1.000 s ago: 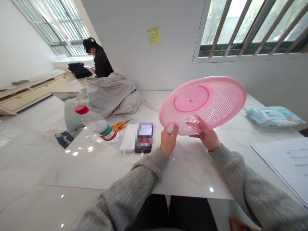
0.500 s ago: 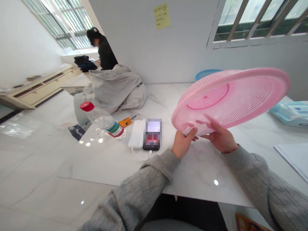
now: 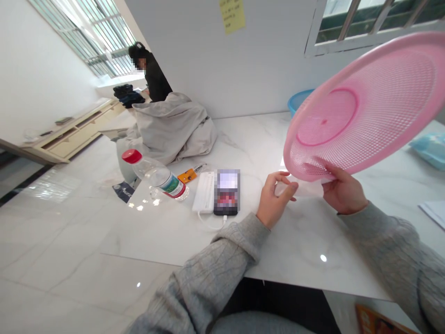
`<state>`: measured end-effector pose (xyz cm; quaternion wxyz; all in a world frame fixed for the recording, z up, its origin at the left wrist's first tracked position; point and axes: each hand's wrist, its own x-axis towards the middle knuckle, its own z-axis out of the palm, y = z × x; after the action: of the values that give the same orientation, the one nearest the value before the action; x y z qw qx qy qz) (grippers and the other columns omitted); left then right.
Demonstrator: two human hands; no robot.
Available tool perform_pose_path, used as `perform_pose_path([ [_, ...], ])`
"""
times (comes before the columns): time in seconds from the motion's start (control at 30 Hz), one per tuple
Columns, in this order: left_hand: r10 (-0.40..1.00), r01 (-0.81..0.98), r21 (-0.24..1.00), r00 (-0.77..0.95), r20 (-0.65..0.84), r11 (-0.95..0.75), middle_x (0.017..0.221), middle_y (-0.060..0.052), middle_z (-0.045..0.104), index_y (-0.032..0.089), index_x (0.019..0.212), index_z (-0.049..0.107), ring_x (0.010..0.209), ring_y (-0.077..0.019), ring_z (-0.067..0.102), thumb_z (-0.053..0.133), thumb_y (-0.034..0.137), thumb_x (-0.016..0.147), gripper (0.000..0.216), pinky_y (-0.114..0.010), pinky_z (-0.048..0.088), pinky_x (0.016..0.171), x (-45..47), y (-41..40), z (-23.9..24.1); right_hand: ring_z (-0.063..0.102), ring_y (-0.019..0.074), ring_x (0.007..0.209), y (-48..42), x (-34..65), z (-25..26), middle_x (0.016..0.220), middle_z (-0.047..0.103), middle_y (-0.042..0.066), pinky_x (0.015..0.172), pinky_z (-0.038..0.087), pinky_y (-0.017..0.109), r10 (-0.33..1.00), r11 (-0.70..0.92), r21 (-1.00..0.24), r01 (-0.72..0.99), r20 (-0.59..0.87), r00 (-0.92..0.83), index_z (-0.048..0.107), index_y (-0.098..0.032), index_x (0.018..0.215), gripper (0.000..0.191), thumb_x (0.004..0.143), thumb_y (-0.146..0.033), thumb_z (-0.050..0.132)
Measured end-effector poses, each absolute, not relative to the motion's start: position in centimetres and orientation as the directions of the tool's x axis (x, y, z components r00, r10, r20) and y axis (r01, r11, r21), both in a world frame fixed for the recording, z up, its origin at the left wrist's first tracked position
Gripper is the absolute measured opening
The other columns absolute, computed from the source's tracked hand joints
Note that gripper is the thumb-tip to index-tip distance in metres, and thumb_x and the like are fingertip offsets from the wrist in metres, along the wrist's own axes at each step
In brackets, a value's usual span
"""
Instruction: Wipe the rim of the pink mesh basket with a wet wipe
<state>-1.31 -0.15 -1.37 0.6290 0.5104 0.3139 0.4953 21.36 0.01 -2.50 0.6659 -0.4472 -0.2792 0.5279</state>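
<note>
A round pink plastic mesh basket (image 3: pixel 378 111) is raised over the table on the right, tilted with its open side towards me. My right hand (image 3: pixel 346 191) grips its lower rim. A small white piece (image 3: pixel 327 179), perhaps paper, shows at the rim beside those fingers; most of it is hidden. To the left of the basket, my left hand (image 3: pixel 276 198) is apart from the rim. Its fingers are curved, with a gap between thumb and forefinger, and nothing shows in them.
A phone (image 3: pixel 227 192) and a white power bank (image 3: pixel 203 192) lie left of my left hand, joined by a cable. Behind them stand a water bottle (image 3: pixel 163 178) and grey cloth (image 3: pixel 181 125). A blue basket (image 3: pixel 299 99) is behind the pink one. Another person (image 3: pixel 155 74) works further back.
The pink basket has risen and moved right, tilting more steeply, in my right hand. My left hand has let go of its rim.
</note>
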Motion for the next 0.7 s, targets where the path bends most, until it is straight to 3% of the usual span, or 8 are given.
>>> perform_pose_path([
  [0.07, 0.929, -0.269, 0.962, 0.347, 0.131, -0.035, 0.150, -0.019, 0.067, 0.019, 0.093, 0.071, 0.124, -0.0309, 0.072, 0.081, 0.088, 0.101, 0.070, -0.039, 0.074, 0.080, -1.4, -0.1, -1.5, 0.079, 0.0354, 0.153, 0.1, 21.4, -2.3, 0.140, 0.093, 0.004, 0.131, 0.069, 0.052, 0.952, 0.045, -0.886, -0.462, -0.101, 0.288, 0.095, -0.033, 0.126, 0.033, 0.095, -0.044, 0.092],
  [0.13, 0.924, -0.214, 0.974, 0.352, 0.149, -0.076, 0.148, -0.020, 0.070, 0.020, 0.091, 0.075, 0.134, -0.0344, 0.072, 0.076, 0.078, 0.109, 0.061, -0.049, 0.074, 0.099, -1.4, 0.0, -1.7, 0.075, 0.0352, 0.159, 0.1, 21.5, -2.2, 0.142, 0.092, 0.003, 0.140, 0.061, 0.054, 0.956, 0.039, -0.887, -0.460, -0.101, 0.277, 0.094, -0.035, 0.126, 0.033, 0.095, -0.046, 0.092],
  [0.2, 0.932, -0.135, 0.982, 0.321, 0.167, -0.130, 0.145, -0.018, 0.074, 0.021, 0.095, 0.077, 0.141, -0.0347, 0.072, 0.086, 0.058, 0.108, 0.041, -0.057, 0.064, 0.125, -1.3, 0.1, -1.9, 0.073, 0.0351, 0.162, 0.1, 21.7, -2.1, 0.145, 0.091, 0.001, 0.143, 0.058, 0.057, 0.959, 0.033, -0.887, -0.460, -0.101, 0.263, 0.094, -0.037, 0.127, 0.032, 0.096, -0.047, 0.092],
  [0.27, 0.943, -0.071, 0.989, 0.300, 0.142, -0.127, 0.143, -0.015, 0.078, 0.022, 0.106, 0.077, 0.142, -0.0330, 0.073, 0.096, 0.037, 0.100, 0.025, -0.058, 0.056, 0.134, -1.3, 0.1, -2.0, 0.072, 0.0364, 0.163, 0.0, 21.8, -2.0, 0.149, 0.090, 0.001, 0.143, 0.058, 0.061, 0.963, 0.016, -0.882, -0.470, -0.113, 0.245, 0.093, -0.038, 0.128, 0.033, 0.097, -0.047, 0.092],
  [0.43, 0.941, -0.030, 0.999, 0.336, 0.045, -0.037, 0.141, -0.010, 0.079, 0.024, 0.140, 0.070, 0.115, -0.0253, 0.077, 0.084, 0.010, 0.093, 0.051, -0.045, 0.066, 0.109, -1.2, 0.1, -2.2, 0.068, 0.0373, 0.167, -0.3, 22.0, -1.8, 0.151, 0.088, -0.001, 0.145, 0.055, 0.063, 0.971, -0.040, -0.863, -0.504, -0.152, 0.183, 0.092, -0.038, 0.131, 0.033, 0.100, -0.048, 0.089],
  [0.6, 0.926, -0.106, 0.994, 0.375, 0.033, 0.007, 0.116, -0.005, 0.078, 0.023, 0.146, 0.068, 0.097, -0.0212, 0.075, 0.079, 0.018, 0.101, 0.047, -0.037, 0.063, 0.090, -1.2, 0.1, -2.6, 0.067, 0.0373, 0.168, -0.2, 22.3, -1.4, 0.151, 0.089, 0.001, 0.144, 0.057, 0.061, 0.970, 0.000, -0.872, -0.490, -0.119, 0.211, 0.091, -0.037, 0.130, 0.030, 0.103, -0.046, 0.088],
  [0.7, 0.920, -0.170, 0.985, 0.387, 0.071, -0.004, 0.115, -0.005, 0.077, 0.025, 0.149, 0.067, 0.098, -0.0221, 0.073, 0.087, 0.024, 0.097, 0.055, -0.037, 0.063, 0.090, -1.2, 0.2, -2.6, 0.070, 0.0377, 0.165, -0.1, 22.2, -1.1, 0.147, 0.090, 0.006, 0.139, 0.061, 0.061, 0.957, 0.014, -0.883, -0.470, -0.125, 0.262, 0.091, -0.033, 0.130, 0.028, 0.105, -0.042, 0.084],
])
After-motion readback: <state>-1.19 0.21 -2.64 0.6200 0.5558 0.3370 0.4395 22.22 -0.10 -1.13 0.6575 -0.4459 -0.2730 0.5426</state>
